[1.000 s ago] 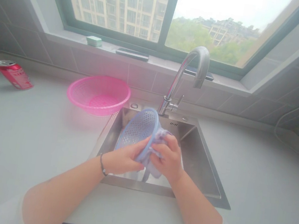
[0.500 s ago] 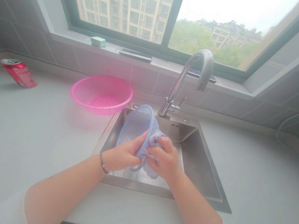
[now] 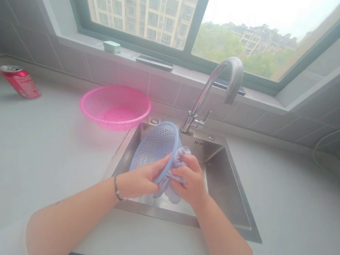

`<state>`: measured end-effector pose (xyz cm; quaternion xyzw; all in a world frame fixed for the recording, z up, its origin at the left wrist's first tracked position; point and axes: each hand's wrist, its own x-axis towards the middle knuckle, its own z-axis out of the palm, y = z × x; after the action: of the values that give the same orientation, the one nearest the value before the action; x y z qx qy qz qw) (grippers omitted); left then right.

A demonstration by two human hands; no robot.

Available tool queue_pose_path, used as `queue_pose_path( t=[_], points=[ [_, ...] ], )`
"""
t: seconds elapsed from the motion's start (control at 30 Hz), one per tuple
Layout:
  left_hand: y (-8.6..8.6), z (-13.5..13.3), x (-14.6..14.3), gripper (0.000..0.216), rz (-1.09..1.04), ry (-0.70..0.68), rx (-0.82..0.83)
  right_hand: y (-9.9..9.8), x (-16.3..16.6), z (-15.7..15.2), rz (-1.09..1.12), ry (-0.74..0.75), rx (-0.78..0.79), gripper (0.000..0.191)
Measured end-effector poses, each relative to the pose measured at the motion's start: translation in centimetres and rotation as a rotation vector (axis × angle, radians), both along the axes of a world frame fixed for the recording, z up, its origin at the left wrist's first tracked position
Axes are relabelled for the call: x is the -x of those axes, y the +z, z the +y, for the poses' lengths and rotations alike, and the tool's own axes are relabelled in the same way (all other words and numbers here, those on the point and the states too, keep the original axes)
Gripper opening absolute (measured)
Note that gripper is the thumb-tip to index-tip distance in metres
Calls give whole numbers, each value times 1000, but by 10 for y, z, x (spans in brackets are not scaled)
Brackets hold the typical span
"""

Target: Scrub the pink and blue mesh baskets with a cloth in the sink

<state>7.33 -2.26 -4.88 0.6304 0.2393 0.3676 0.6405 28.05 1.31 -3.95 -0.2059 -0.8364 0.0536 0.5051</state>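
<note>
A light blue plastic colander [image 3: 154, 144] is tipped on its side over the steel sink [image 3: 228, 186], its open mouth facing left. My left hand [image 3: 144, 177] grips its near rim, thumb and fingers closed on the edge. Bunched in my right hand [image 3: 190, 183] is a pale lavender cloth [image 3: 173, 193], pressed against the colander's outer side. The fingertips of my right hand are partly sunk in the cloth's folds. Above the back of the sink arches a chrome faucet [image 3: 218, 75]; no water shows under its spout.
Left of the sink, a pink plastic basket [image 3: 111, 127] stands on the white counter [image 3: 42, 160]. A red drink can [image 3: 21, 82] is farther left. On the windowsill lie a green sponge [image 3: 111, 46] and a flat dark object [image 3: 154, 62].
The colander has turned slightly, its rim shifting a little to the right. My right hand and the cloth have moved slightly along its outer side.
</note>
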Motion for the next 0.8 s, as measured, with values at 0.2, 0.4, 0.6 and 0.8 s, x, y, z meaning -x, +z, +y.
queue_pose_path(
  t=[0.2, 0.4, 0.6, 0.8],
  points=[
    [12, -5, 0, 116, 227, -188, -228, 7, -30, 25, 257, -309, 295, 11],
    [0, -10, -6, 108, 11, -180, -89, 4, -32, 25, 307, -350, 362, 9],
    [3, -13, -10, 59, -269, -82, 230, 6, -14, 1, 134, -204, 5, 23],
    [12, -11, -4, 110, -46, -26, 239, 9, -4, -7, 9, -57, -142, 21]
  ],
)
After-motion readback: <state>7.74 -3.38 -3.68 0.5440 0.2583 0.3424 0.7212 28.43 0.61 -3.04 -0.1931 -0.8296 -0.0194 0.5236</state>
